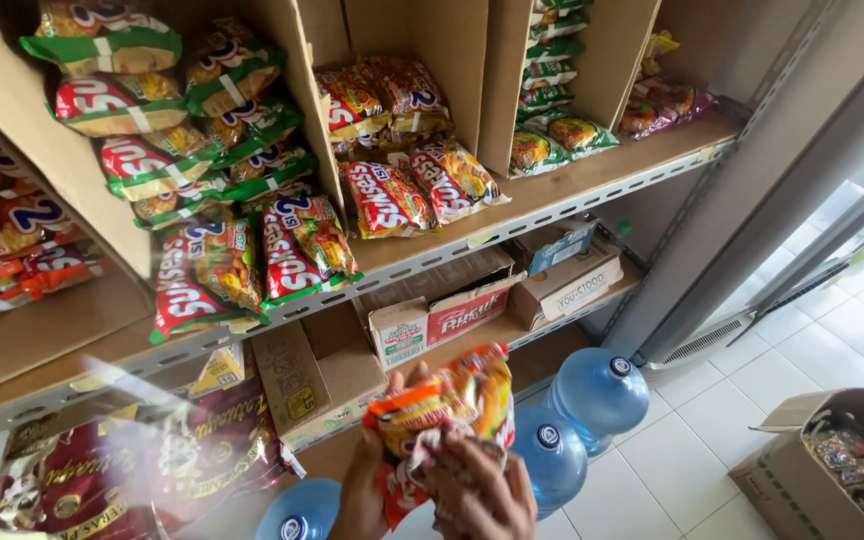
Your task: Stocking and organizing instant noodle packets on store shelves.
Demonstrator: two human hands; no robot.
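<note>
Orange-and-yellow noodle packets [447, 405], a small stack, are in both my hands, low in view, below and in front of the metal shelf [552, 205]. Left hand [367, 480] is under and behind the stack, thumb up along its left edge. Right hand [477, 490] is on the near side, fingers [452, 465] curled narrow over the front of the packets. Both sets of fingers are closed on the stack, none spread.

Relative to the shelf:
- On it, cardboard dividers [307, 90] split the upper deck into bays.
- Left bay: green-trimmed noodle packs [202, 120], stacked and slumping toward the shelf's front lip.
- Middle bay: red-and-yellow noodle packs [402, 180], some lying flat at the lip.
- Right bay: a narrow column of green packs [552, 80], then loose pinkish packets [662, 105] at the far right end.
- Under it, on the lower deck: open cardboard cartons [442, 310], side by side.
- Below that, at floor level: blue water jugs [597, 395], capped, just right of the packets I hold; one more jug near my left wrist.
- Lower left of the shelf: dark red sacks [152, 460], partly behind glare.
- Well right of the shelf, on the white tile floor [692, 450]: an open carton of wrapped goods [842, 470].
</note>
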